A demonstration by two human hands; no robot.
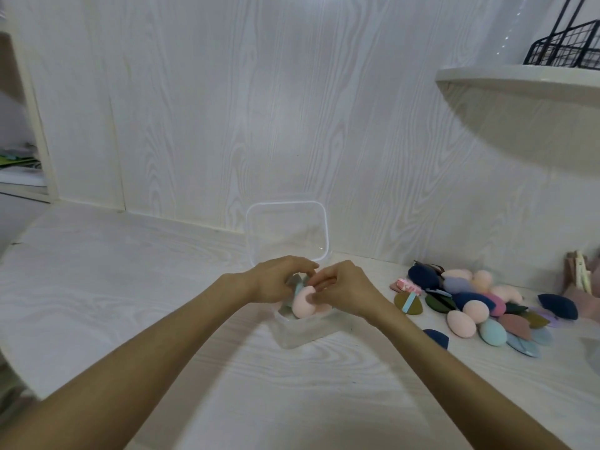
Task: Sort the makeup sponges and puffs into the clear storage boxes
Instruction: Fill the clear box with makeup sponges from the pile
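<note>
Head view: a look forward and down over a pale wood-grain table (130, 303) that meets a wall of the same finish.
Clear box: a small clear storage box (302, 332) stands on the table near the centre, open at the top, with both hands over it.
Pink sponge: a pale pink egg-shaped sponge (302, 305) sits in the box, its rounded end rising above the rim, with a teal piece (297, 287) tucked just behind it.
Left hand: the left hand (276, 280) reaches in from the lower left, fingers curled down over the box, fingertips at the top of the pink sponge; how firmly it grips cannot be told.
Right hand: the right hand (344, 290) comes in from the lower right, fingers bent; its thumb and fingertips touch the pink sponge on its right side.
Lid: a clear square lid (287, 232) leans upright against the wall just behind the box.
Pile: a loose heap of sponges and puffs (480, 303) lies on the table to the right, apart from the box, in navy, pink, teal, olive, lavender and dusty rose.
Stray puff: one navy puff (436, 337) lies beside the right forearm, between the box and the heap.
Shelf: a rounded white shelf (519, 82) juts from the wall at the upper right, carrying a black wire basket (565, 50).
</note>
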